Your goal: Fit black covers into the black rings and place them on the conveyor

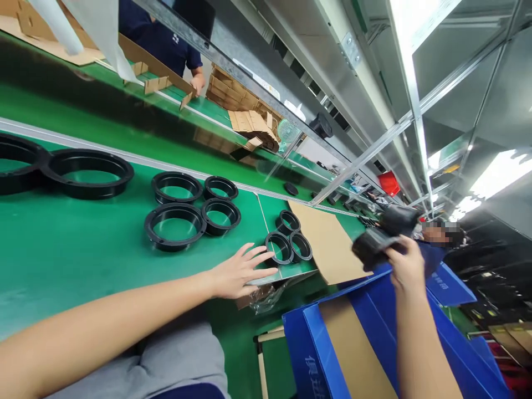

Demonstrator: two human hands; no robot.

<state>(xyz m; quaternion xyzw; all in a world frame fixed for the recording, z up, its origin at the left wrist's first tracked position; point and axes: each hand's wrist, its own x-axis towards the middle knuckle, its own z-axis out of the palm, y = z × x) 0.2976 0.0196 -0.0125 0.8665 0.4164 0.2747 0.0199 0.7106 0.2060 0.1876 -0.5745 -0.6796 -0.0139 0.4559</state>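
My left hand [239,271] lies flat on the green belt [62,249], fingers spread, its tips just short of three small black plastic rings [288,241]. My right hand [405,266] is raised over a blue corrugated box [316,354] and grips a stack of black rings [380,235]. Further left on the belt sit two pairs of medium black rings [191,208] and two large black rings [87,173].
A brown cardboard sheet [328,244] lies on the belt right of the small rings. Another cardboard sheet [357,349] lines the blue box. Crumpled clear plastic [266,296] hangs at the belt edge. Across the belt a person in a dark shirt [166,41] handles cardboard pieces [245,111]. Another person [440,244] is at the right.
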